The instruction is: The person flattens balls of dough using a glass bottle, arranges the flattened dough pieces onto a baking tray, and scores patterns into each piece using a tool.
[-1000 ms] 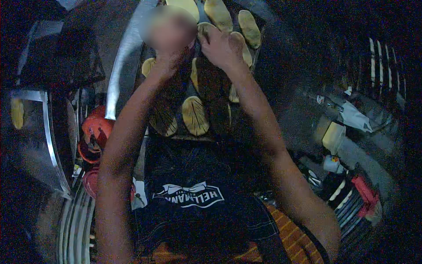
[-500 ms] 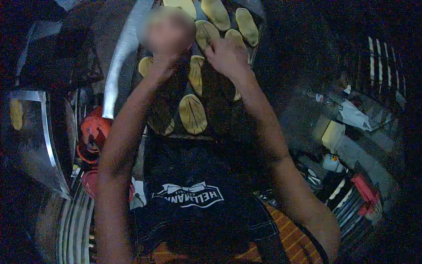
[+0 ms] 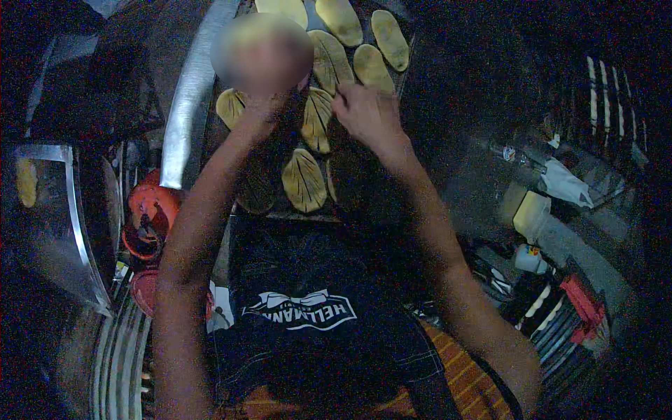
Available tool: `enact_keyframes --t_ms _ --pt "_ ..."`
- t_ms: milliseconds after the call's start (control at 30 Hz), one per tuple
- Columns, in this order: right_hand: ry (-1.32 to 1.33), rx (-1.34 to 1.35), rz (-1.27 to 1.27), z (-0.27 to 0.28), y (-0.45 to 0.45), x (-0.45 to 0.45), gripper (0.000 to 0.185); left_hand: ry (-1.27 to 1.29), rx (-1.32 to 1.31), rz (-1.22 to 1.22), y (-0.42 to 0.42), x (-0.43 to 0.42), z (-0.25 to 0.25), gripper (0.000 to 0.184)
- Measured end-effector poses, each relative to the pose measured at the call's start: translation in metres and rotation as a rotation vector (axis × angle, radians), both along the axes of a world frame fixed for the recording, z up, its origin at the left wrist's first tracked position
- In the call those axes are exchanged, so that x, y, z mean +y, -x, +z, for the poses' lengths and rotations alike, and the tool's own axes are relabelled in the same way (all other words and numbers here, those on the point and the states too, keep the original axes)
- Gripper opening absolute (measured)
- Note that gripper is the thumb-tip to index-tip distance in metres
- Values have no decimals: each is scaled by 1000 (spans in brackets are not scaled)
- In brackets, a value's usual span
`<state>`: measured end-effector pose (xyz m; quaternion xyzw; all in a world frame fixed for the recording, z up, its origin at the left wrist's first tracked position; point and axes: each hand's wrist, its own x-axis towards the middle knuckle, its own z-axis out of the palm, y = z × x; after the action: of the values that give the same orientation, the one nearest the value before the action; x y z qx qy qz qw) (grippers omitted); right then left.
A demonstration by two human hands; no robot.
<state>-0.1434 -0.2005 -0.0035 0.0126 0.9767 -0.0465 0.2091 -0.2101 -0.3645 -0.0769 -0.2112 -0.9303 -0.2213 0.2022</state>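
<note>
Flat oval pieces of dough lie in rows on a dark tray (image 3: 280, 216) in front of me. Dark slits run along the scored dough piece (image 3: 306, 182) nearest me and another scored dough piece (image 3: 317, 124) beyond it. My right hand (image 3: 371, 119) is closed, fingertips pinched together at the lower end of a marked dough piece (image 3: 327, 59); whatever it pinches is too small to make out. Smooth surfaces show on the plain dough piece (image 3: 339, 21) and its neighbour (image 3: 390, 40). A blurred patch covers the fingers of my left hand (image 3: 262, 108), at the tray's left side.
Left of the tray runs a shiny metal edge (image 3: 189, 105), with an orange-red bucket (image 3: 150, 210) below it. At right are a tub with pale yellow contents (image 3: 532, 213), a white container (image 3: 530, 259) and a red object (image 3: 582, 308). My dark apron (image 3: 294, 259) hangs close to the tray.
My right hand has moved slightly toward me, uncovering more of the marked dough piece and the plain one beside it. My left hand stays in nearly the same place.
</note>
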Motion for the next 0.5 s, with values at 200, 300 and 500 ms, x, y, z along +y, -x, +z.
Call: enact_keyframes --t_ms 200,300,500 --pt "-95 334 38 1 -5 13 22 -33 5 11 -1 1 -3 35" --pt "-63 490 182 -11 26 28 19 -117 7 -7 -3 -1 -1 38" --pt "-131 417 374 -37 70 40 17 -230 -130 138 -18 -68 12 29"
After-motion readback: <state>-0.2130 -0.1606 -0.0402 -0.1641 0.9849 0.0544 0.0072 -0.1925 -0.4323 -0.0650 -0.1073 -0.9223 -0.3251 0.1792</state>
